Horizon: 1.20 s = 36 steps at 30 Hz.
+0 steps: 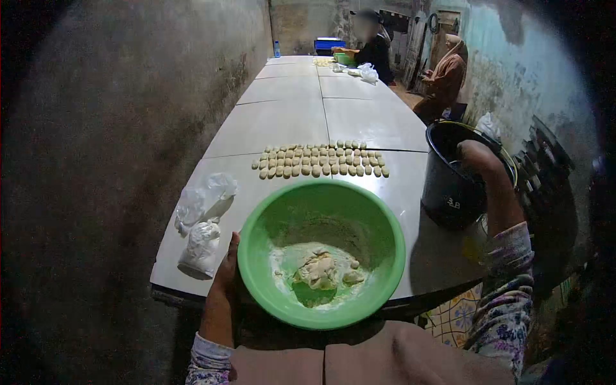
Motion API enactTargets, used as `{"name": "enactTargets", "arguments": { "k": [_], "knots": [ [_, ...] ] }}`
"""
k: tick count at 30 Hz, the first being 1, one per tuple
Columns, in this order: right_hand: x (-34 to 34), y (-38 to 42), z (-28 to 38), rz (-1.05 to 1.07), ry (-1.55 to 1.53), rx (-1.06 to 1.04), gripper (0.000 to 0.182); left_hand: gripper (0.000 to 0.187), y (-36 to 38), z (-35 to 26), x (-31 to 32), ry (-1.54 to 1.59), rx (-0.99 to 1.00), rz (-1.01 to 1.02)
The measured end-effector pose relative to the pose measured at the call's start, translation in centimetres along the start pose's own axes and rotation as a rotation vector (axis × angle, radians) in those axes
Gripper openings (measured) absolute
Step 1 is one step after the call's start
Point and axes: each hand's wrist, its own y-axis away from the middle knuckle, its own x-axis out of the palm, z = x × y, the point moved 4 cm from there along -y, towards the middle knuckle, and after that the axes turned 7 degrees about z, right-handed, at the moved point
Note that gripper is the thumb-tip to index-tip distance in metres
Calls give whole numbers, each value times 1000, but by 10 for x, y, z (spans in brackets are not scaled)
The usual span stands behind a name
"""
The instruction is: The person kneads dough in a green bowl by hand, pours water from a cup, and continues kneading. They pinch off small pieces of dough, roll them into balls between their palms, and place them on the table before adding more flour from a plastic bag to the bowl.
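Observation:
A green basin (pixel 256 282) sits tilted at the near edge of the table, with a lump of dough (pixel 317 269) and loose flour (pixel 289 253) inside. My left hand (pixel 229 266) grips the basin's left rim. To the right, my right hand (pixel 478 156) reaches into a black bucket (pixel 449 199); its fingers and whatever they touch are hidden inside. Beyond the basin lie rows of small dough pieces (pixel 316 171) on the white table.
Plastic bags, one holding white powder (pixel 200 250), lie at the table's left edge. At the far end are green bowls (pixel 344 59), a blue crate (pixel 329 44) and another bag (pixel 367 72). Two people are there, one in dark clothes (pixel 375 58), one in brown (pixel 447 80).

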Motion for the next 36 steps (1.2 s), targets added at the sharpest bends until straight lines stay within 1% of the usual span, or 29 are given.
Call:
{"name": "enactTargets", "arguments": {
  "k": [1,2,4,5,6,8,9,11,12,14,15,17,18,20,21,23,24,26,27,29,30,31,33,35,36],
  "knots": [
    [4,-1,0,58,64,183,15,64,0,0,0,-4,1,2],
    [4,0,4,57,66,185,15,64,0,1,0,-8,5,4],
    [-19,14,25,-140,-6,193,12,64,0,1,0,-20,5,4],
    [-35,27,44,-143,67,139,15,64,0,1,-1,-22,8,3],
    [-33,26,43,-144,67,138,15,64,0,1,-1,-31,8,3],
    [-36,27,40,-312,77,131,19,64,0,1,-1,-41,10,2],
    [-41,30,43,-315,77,131,19,64,0,2,-2,-44,11,2],
    [-50,37,47,-333,-93,188,30,64,-1,3,-3,-53,13,2],
    [-50,38,49,-334,-92,188,30,64,-1,4,-3,-58,14,1],
    [-55,41,54,-467,-98,129,21,64,-3,5,-6,-68,17,2],
    [-58,41,57,-468,-97,129,21,64,-3,6,-7,-74,18,2],
    [-64,43,59,-450,-249,173,38,65,-5,9,-13,-94,27,3],
    [-64,41,58,-450,-250,172,38,65,-8,12,-19,-114,37,5],
    [-57,34,45,-449,-508,210,34,65,-16,22,-33,-191,65,20],
    [-50,27,33,-449,-508,209,34,71,-3,8,-3,1,-67,-71],
    [-42,12,18,-515,-11,163,34,71,0,0,8,34,-77,-60],
    [-45,14,22,-515,-11,163,34,71,0,0,8,22,-64,-50],
    [-53,18,30,-490,133,161,30,71,0,2,4,-12,-36,-44],
    [-52,20,29,-489,133,160,30,71,-1,2,2,-32,-15,-43],
    [-54,26,28,-618,124,79,27,71,-1,3,-2,-68,18,-50],
    [-54,27,26,-618,124,79,27,71,-2,2,-4,-85,34,-55],
    [-52,27,23,-600,67,74,21,71,-3,2,-6,-97,48,-61],
    [-47,26,14,-581,10,70,21,71,-3,3,-9,-125,65,-68],
    [-42,22,6,-644,150,81,24,71,-2,2,-12,-148,77,-71],
    [-40,22,2,-643,150,80,24,71,-2,1,-12,-161,82,-72]
  ]
}}
